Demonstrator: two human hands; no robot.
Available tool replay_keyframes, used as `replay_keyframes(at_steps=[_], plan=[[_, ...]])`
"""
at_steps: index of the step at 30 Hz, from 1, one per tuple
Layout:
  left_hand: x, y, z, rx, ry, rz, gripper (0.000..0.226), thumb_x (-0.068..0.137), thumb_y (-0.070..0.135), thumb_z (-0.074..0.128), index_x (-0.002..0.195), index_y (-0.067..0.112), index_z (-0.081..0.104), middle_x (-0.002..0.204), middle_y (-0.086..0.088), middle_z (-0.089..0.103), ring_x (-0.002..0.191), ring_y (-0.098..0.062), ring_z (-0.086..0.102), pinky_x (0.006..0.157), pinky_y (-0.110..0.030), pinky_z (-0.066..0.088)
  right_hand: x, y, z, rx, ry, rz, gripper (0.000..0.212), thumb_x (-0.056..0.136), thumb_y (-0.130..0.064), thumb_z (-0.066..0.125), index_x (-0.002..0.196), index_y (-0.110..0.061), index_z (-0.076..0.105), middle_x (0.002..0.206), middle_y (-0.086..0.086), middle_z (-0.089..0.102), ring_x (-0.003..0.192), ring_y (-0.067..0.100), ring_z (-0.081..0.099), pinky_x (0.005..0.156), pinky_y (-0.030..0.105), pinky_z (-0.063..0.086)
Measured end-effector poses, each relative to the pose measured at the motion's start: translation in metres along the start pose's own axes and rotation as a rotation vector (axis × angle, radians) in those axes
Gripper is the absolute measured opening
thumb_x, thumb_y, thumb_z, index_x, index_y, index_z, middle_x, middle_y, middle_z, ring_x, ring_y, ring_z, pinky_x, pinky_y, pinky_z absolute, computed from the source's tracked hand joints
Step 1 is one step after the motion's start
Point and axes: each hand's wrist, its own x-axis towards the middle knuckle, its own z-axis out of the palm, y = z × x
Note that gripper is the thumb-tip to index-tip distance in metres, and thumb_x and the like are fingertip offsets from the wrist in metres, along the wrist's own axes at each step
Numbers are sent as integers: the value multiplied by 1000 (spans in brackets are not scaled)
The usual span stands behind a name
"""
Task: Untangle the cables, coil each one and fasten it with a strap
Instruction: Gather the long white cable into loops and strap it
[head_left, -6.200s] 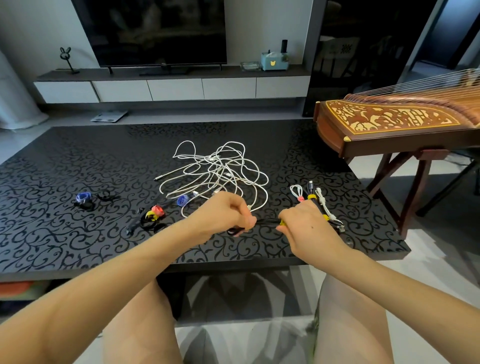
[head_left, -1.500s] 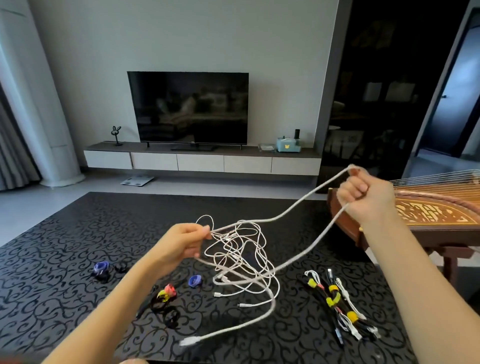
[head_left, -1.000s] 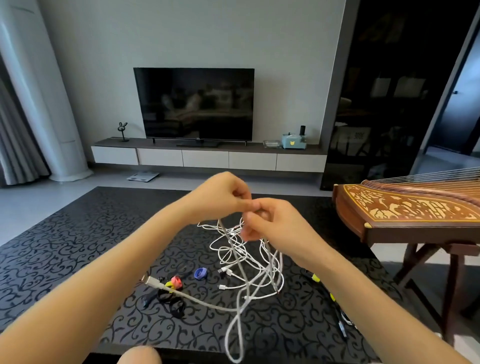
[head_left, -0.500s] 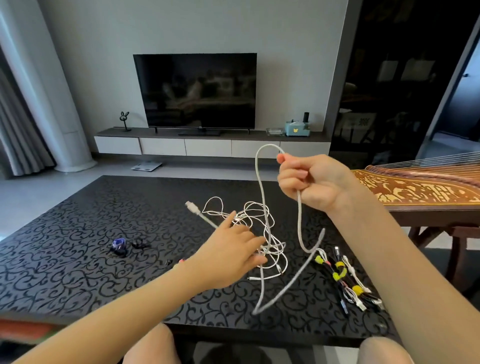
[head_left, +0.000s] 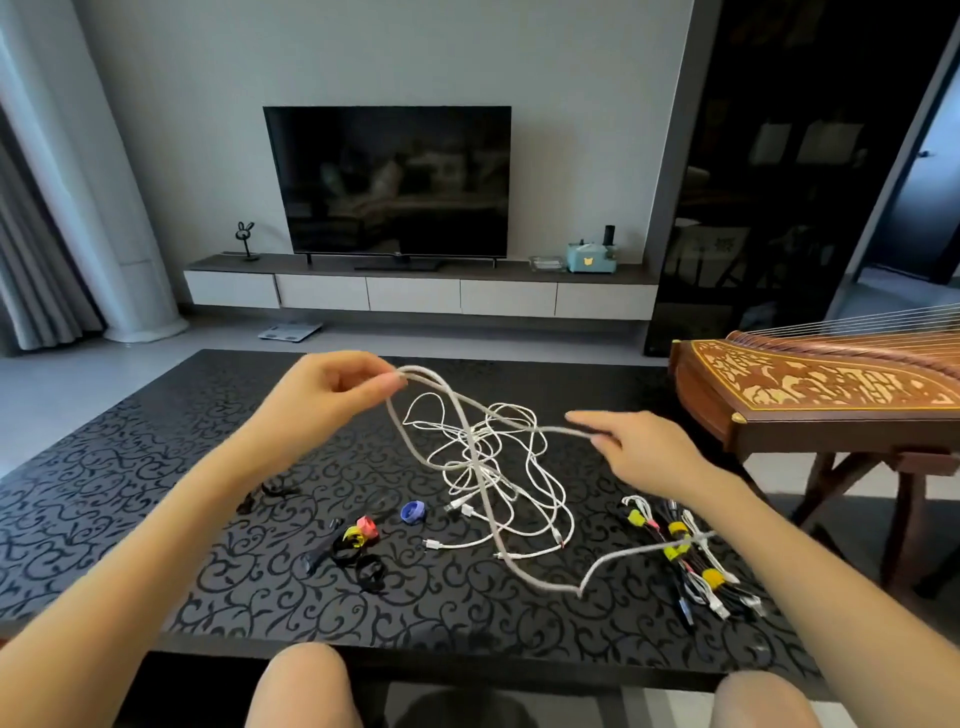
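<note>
1. Head view, the hands: a seated person works at a low black patterned surface (head_left: 130, 493). The left hand (head_left: 332, 395), raised above and to the left of the tangle of white cables (head_left: 493, 457), pinches a bend in a thicker grey-white cable (head_left: 426, 373) between thumb and fingertips. The right hand (head_left: 644, 449) hovers to the right of the tangle with its fingers mostly stretched out. The cable runs up to its fingertips, but blur hides whether they nip it or only touch it.

2. Head view, the thick cable: from the pinched bend, one run crosses above the tangle to the right hand. Another drops through the tangle, swings out in front of it and ends across the strapped bundle (head_left: 685, 558) to its right.

3. Head view, the rest: loose straps (head_left: 358, 535) in black, red, yellow and blue lie to the left of the tangle.

4. The step in hand looks like untangling: one cable is being drawn out of the heap, which remains knotted, while several cables are already strapped.

5. The next move likely calls for lifting the thick cable free of the thin white loops it threads through. After that it can be coiled and a strap taken from the left.
</note>
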Motion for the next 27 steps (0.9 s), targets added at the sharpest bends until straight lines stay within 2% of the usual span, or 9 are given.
replay_keyframes(at_steps=[4,7,9,11,13,16,20,23,27], plan=[[4,2,-13,216,2,17,21,91,37,55,109,33,64,67,-9,56,52,-12,41,54,-19,35,1,-3,4,191,-34,56,28,97,-19,45,104,-35,67,81,-16,65,66,0,53,59,21,38],[11,3,-9,423,150,22,22,95,36,51,94,19,66,64,-6,58,51,-13,42,54,-27,33,-6,-17,0,515,-416,-16,35,88,2,49,82,-23,72,61,4,61,50,4,46,56,20,36],[20,5,-2,504,226,11,25,97,32,50,85,15,64,57,5,49,52,-9,41,52,-28,30,-15,-32,3,607,-576,-152,37,84,7,51,81,-21,74,69,2,66,57,1,51,59,16,38],[31,8,6,431,232,-29,29,98,31,48,81,11,62,57,4,45,52,-11,39,53,-28,29,-17,-41,9,689,-612,-222,32,84,6,54,89,-18,74,81,-6,70,71,0,57,66,16,43],[40,13,14,226,237,-85,33,98,29,48,78,6,61,58,-2,41,52,-14,34,52,-28,27,-16,-48,16,797,-520,-188,24,88,1,57,100,-15,71,92,-3,71,85,6,62,81,19,48],[46,31,22,-47,260,-108,32,97,24,49,70,9,57,55,0,33,50,-13,28,49,-26,22,-13,-60,20,818,-175,-111,25,97,-17,52,119,-14,62,111,-5,67,109,8,60,102,26,44],[49,57,29,-194,159,-75,31,98,24,49,70,13,57,48,9,30,46,-10,24,46,-22,19,-17,-84,3,1177,-225,-115,48,90,-53,38,121,-24,61,114,-9,69,119,0,54,105,27,33],[49,70,32,-326,115,-119,30,99,25,48,75,11,57,49,9,27,45,-9,22,44,-20,18,-24,-107,-4,1120,-204,-213,29,91,-33,57,118,-22,60,111,-5,70,108,-1,61,91,16,45],[45,85,37,-571,-29,-209,26,101,23,42,82,11,56,53,7,25,45,-7,19,41,-18,15,-27,-132,-2,1030,-29,-208,17,89,-21,64,106,-16,65,96,-1,70,90,9,66,83,19,51]])
